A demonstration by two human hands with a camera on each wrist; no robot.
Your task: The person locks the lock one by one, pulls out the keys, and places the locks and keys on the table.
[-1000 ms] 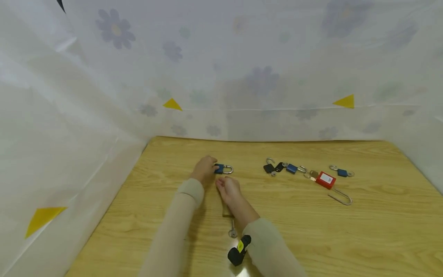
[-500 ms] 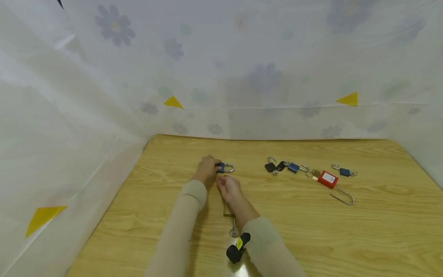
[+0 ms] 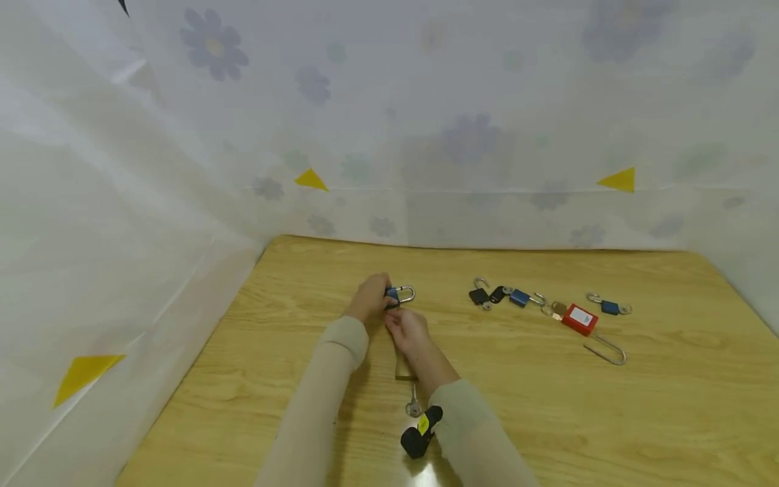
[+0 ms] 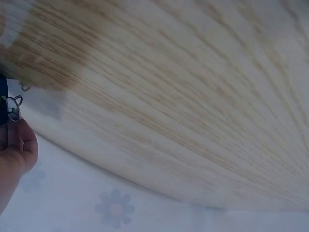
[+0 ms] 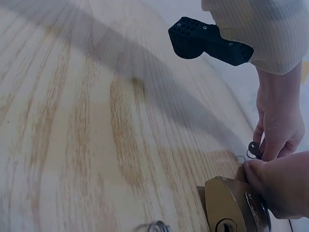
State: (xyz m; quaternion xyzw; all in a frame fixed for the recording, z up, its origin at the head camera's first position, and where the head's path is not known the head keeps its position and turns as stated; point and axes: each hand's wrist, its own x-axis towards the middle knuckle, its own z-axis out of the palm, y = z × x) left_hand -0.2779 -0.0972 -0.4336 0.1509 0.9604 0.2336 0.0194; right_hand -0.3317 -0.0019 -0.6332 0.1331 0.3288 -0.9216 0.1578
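My left hand (image 3: 370,297) grips a small blue padlock (image 3: 392,296) by its body; the metal shackle points right. In the left wrist view, fingers (image 4: 24,147) lie against the blue body beside a key ring (image 4: 13,110). Close below, my right hand (image 3: 409,333) has its fingertips bunched together, apparently touching the left hand's fingers. Whether it pinches anything is hidden. Beneath it lies a brass padlock (image 3: 404,369), with a key (image 3: 414,404) at its near end. The right wrist view shows the brass padlock's keyhole end (image 5: 224,208) close to the right hand.
To the right lie a black padlock (image 3: 479,296), a black tag (image 3: 499,294), a blue padlock (image 3: 519,297), a red padlock (image 3: 580,319) with a long shackle, and another small blue padlock (image 3: 609,307). Floral sheeting (image 3: 462,203) borders the wooden table (image 3: 292,284).
The blue padlock has tilted slightly in my left hand, its shackle end now higher. Both hands stay close together. The whole view has shifted a little.
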